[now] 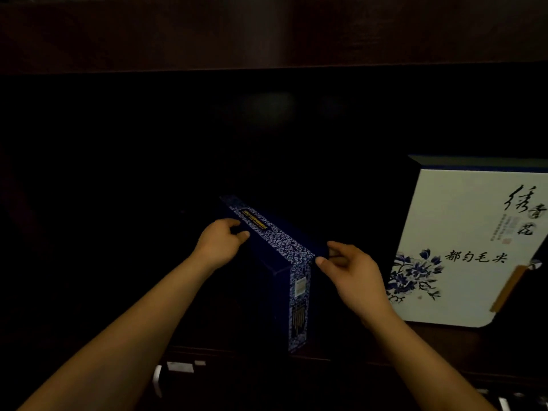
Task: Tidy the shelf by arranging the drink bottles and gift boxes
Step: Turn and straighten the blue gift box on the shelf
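A dark blue gift box (292, 277) with a blue-and-white patterned spine stands on edge on the dark shelf, turned so its narrow side faces me. My left hand (221, 243) grips its top edge near the far end. My right hand (353, 271) pinches the near top corner on the right side. To the right stands a larger white gift box (462, 250) with blue flowers and black calligraphy, its front facing me. No bottles show in this view.
The shelf recess behind the boxes is very dark and its depth is hard to read. A dark wooden board (267, 34) runs overhead. The wooden shelf front edge (355, 358) lies below the boxes, with small pale items (181, 366) lower down.
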